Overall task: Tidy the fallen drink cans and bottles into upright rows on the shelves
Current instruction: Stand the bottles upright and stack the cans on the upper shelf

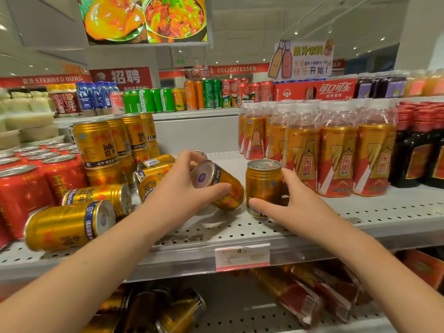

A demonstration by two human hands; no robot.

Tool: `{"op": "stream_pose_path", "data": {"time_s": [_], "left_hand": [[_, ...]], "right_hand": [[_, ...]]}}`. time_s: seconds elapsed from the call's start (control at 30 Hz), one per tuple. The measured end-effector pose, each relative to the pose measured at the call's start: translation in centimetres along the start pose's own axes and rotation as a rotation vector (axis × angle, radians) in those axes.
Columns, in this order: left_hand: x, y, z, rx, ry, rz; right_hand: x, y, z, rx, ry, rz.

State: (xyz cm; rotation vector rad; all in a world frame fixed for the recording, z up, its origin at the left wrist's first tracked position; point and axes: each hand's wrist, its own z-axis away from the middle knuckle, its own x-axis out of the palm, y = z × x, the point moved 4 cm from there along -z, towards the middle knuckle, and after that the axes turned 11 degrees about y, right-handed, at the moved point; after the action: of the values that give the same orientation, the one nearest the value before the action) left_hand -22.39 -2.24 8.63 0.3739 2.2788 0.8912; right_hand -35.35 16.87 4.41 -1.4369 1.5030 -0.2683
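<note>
My left hand (182,188) grips a tilted gold Red Bull can (221,186), its base facing me, just above the white perforated shelf (240,227). My right hand (295,203) wraps an upright gold can (263,186) standing on the shelf beside the bottles. Several gold cans lie on their sides at the left, the nearest one (69,224) by the shelf's front edge, another (101,195) behind it, more (153,169) further back. Upright gold cans (96,145) are stacked in two layers behind them.
Red cans (26,188) stand at the far left. Orange-labelled bottles (336,155) and dark bottles (418,155) fill the right of the shelf. A price tag (242,257) hangs on the front rail. Fallen cans (168,311) and packs lie on the lower shelf.
</note>
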Motion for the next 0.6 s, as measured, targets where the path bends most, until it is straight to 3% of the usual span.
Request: {"op": "stream_pose_path", "data": {"time_s": [0.13, 0.23, 0.5, 0.6], "left_hand": [[0.4, -0.1, 0.6, -0.018, 0.064, 0.03], [0.2, 0.5, 0.8, -0.004, 0.053, -0.085], [0.2, 2.9, 0.8, -0.065, -0.274, -0.621], [0.3, 3.2, 0.9, -0.086, -0.231, -0.643]], "right_hand": [[0.3, 0.4, -0.1, -0.009, 0.024, -0.057], [0.3, 0.7, -0.1, -0.038, 0.046, -0.048], [0.7, 1.4, -0.2, -0.05, 0.04, -0.043], [0.6, 1.6, -0.2, -0.055, 0.04, -0.068]]}}
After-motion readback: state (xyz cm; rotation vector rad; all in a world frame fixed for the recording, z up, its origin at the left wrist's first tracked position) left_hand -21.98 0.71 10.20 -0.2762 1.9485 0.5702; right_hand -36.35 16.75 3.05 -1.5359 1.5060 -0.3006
